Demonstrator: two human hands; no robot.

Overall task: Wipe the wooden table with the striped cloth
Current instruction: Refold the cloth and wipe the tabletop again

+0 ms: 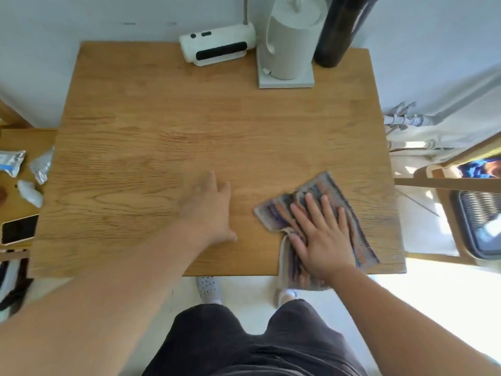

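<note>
- Right hand (322, 237), fingers spread flat, presses the multicoloured striped cloth (349, 213) onto the light-brown wooden table (189, 126) at four o'clock, ready to sweep.
- Left hand (210, 210) lies open at six o'clock, bracing.

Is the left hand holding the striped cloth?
No, the left hand holds nothing; the right hand presses flat on the striped cloth on the wooden table.

Both bare forearms reach forward from the lower corners. The left hand (210, 210) lies palm down, fingers straight and loosely together, somewhat blurred. The right hand (322, 237) presses flat, fingers spread, on the striped cloth (332, 189).
</note>
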